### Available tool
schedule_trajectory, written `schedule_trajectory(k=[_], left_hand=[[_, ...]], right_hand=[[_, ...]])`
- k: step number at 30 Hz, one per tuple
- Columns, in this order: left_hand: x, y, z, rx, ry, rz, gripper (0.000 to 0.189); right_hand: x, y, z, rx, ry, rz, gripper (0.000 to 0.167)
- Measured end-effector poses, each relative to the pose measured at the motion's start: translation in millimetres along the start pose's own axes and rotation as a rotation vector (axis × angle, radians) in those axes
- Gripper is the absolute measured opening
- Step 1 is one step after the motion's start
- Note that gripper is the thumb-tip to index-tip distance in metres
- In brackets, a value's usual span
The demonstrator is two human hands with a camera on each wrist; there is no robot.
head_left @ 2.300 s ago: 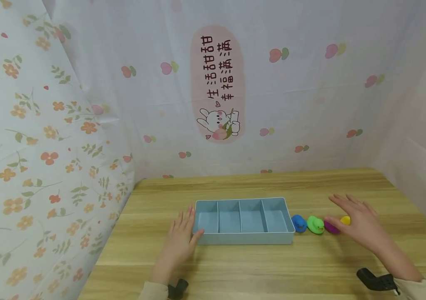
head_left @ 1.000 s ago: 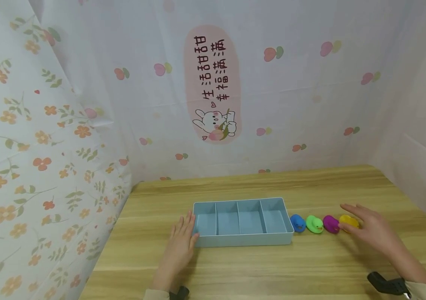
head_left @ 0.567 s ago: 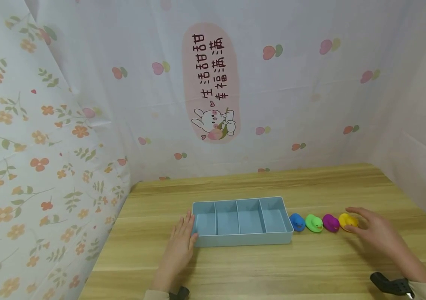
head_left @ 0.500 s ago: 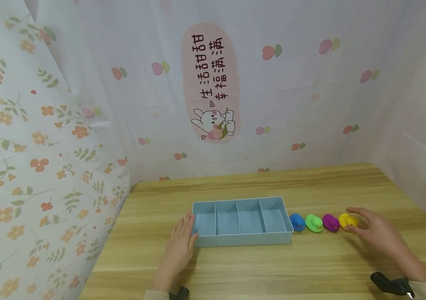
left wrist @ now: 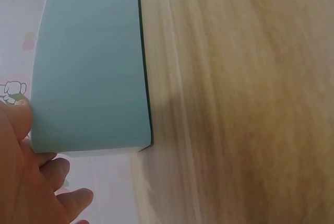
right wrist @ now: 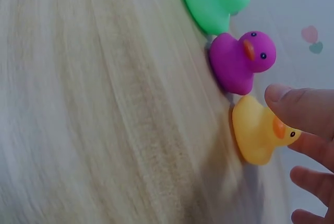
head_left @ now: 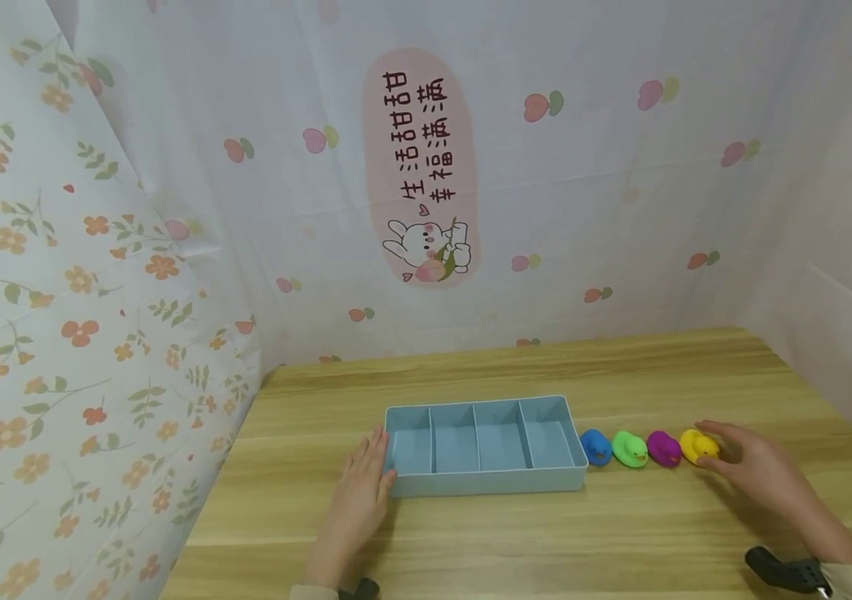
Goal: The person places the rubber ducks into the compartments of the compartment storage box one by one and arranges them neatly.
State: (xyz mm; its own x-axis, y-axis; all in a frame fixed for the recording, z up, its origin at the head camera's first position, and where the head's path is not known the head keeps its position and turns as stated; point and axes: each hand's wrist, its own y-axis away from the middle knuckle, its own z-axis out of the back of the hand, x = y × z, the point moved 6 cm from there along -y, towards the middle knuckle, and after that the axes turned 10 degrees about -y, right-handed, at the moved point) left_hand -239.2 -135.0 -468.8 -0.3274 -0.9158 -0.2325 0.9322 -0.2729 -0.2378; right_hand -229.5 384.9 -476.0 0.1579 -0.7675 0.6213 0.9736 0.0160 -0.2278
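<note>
A pale blue box (head_left: pixel 488 482) with several compartments lies on the table. At its left end is my left hand (head_left: pixel 357 496), fingers fairly straight along the end wall, thumb by the front corner. In the left wrist view, the thumb (left wrist: pixel 15 119) lies against the corner of the box (left wrist: pixel 91 67). My right hand (head_left: pixel 756 467) is at the yellow rubber duck (head_left: pixel 699 447), thumb and fingers spread apart around its head side. The thumb (right wrist: pixel 300 106) partly covers the yellow duck (right wrist: pixel 253 132) in the right wrist view; I cannot tell whether it touches.
To the left of the yellow duck stand a purple duck (head_left: pixel 664 449), a green duck (head_left: pixel 629 450) and a blue duck (head_left: pixel 596 448), in a row up to the box's right end. Printed cloth (head_left: pixel 591 208) hangs behind the wooden table (head_left: pixel 516 542).
My right hand has moved right and down from above the purple duck to the yellow duck. My left hand has stayed at the box's left end. The ducks keep their places.
</note>
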Motion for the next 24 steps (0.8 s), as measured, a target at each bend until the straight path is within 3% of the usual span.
schedule_trajectory(k=[11,24], left_hand=[[-0.5,-0.4,-1.6,-0.040,-0.005,-0.007,0.054],[1.3,0.1,-4.3,-0.039,-0.016,0.000,0.053]], right_hand=[[-16.5,0.3,-5.3,0.040,-0.024,-0.045,0.059],[-30.5,0.9,-10.1,0.075,-0.020,-0.100,0.062]])
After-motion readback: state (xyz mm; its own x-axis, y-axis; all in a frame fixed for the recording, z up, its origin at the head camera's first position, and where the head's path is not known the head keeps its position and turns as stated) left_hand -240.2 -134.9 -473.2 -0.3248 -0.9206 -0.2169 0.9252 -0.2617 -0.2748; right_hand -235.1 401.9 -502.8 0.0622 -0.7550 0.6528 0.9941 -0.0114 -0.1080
